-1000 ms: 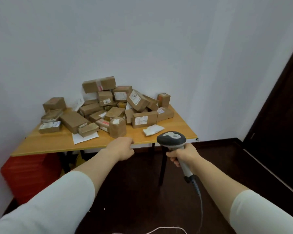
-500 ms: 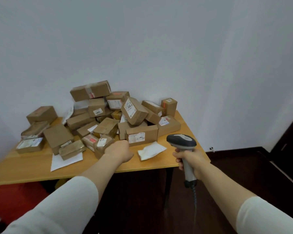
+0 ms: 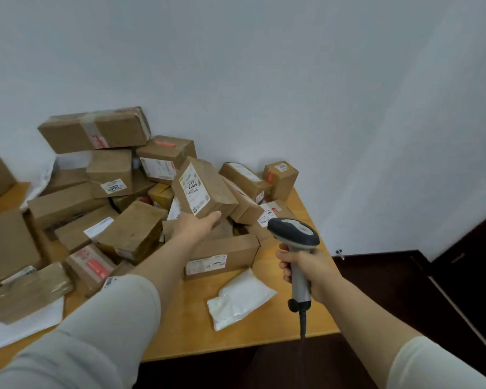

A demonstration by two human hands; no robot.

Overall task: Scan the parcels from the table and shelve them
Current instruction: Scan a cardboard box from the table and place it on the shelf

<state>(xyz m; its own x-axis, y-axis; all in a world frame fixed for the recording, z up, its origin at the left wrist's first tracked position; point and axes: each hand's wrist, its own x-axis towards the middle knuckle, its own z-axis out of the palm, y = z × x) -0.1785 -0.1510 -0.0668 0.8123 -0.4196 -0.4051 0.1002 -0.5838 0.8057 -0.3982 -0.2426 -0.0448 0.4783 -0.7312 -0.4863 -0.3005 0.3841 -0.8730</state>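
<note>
Ideally the left hand (image 3: 192, 226), fingers straight and just touching the lower end of the tilted 2004 parcel (image 3: 205, 189) on the heap toward the tabletop's (image 3: 264, 327) far edge, grips it label-up for the scanner (image 3: 293, 234) clenched in the right hand (image 3: 306, 266).

Parcels (image 3: 135, 231) we find heaped on the counter (image 3: 264, 332) against the wall (image 3: 292, 80); a poly mailer (image 3: 240, 300) lies before the heap, left of the barcode scanner (image 3: 293, 234).
</note>
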